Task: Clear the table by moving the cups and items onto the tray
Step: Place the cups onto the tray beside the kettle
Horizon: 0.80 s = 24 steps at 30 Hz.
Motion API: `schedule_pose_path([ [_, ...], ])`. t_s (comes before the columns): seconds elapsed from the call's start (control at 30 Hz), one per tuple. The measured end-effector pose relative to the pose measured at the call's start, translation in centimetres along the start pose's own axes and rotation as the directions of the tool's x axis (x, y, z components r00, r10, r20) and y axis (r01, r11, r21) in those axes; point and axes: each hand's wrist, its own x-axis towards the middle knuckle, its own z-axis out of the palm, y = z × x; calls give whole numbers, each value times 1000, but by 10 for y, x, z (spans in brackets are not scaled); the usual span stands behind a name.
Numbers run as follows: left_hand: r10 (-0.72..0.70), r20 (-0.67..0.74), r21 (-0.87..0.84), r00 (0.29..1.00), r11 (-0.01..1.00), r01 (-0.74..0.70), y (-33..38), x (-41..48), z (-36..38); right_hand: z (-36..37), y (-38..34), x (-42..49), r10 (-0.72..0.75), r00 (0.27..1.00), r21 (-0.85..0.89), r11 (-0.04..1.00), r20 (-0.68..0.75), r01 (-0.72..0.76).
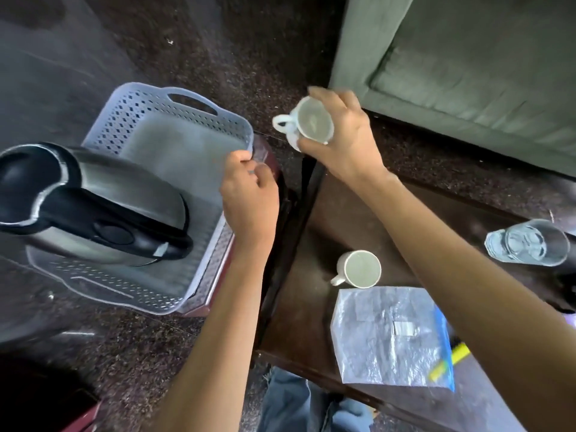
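Observation:
A pale perforated plastic tray (174, 116) with handle cut-outs sits on a reddish stool at the left, with a steel kettle (93, 204) with a black handle standing in it. My left hand (249, 194) grips the tray's right rim. My right hand (339, 135) holds a white cup (311, 121) by its rim in the air between the tray and the dark wooden table (314, 310). A second white cup (360, 269), a clear glass (526, 243) and a plastic zip bag (392, 335) lie on the table.
A grey-green sofa (467, 57) stands at the back right, close to the table's far edge. Dark speckled stone floor (218, 42) surrounds the stool and table. A yellow-green object (448, 361) lies at the bag's right edge. My jeans-clad legs (293, 400) are below.

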Motion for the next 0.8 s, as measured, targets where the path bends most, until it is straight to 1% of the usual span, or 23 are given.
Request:
schedule_pose_path([
  [0.1, -27, -137, -55, 990, 998, 19, -8, 23, -13, 18, -38, 37, -132, 984, 64, 990, 117, 125],
  [0.17, -73, -196, -91, 978, 994, 56, -12, 36, -18, 40, -56, 57, -222, 944, 73, 975, 245, 211],
  [0.23, -143, -229, -125, 963, 985, 117, -17, 46, -21, 66, -70, 72, -299, 875, 60, 952, 381, 300],
  [0.33, -226, -246, -183, 943, 966, 184, -24, 56, -24, 105, -85, 88, -366, 748, 14, 902, 553, 432],
  [0.4, -262, -237, -212, 936, 954, 214, -33, 62, -24, 128, -95, 96, -388, 675, -33, 853, 628, 521],
  [0.47, -289, -233, -247, 928, 941, 231, -40, 65, -23, 145, -102, 103, -387, 633, -89, 805, 671, 586],
  [0.57, -317, -223, -281, 922, 926, 250, -45, 69, -22, 167, -112, 110, -381, 613, -129, 771, 692, 624],
  [0.67, -319, -201, -293, 926, 922, 254, -51, 72, -18, 186, -120, 116, -362, 615, -190, 736, 700, 650],
  [0.8, -368, -177, -269, 913, 910, 314, -60, 75, -14, 205, -129, 124, -343, 671, -240, 749, 658, 618],
])
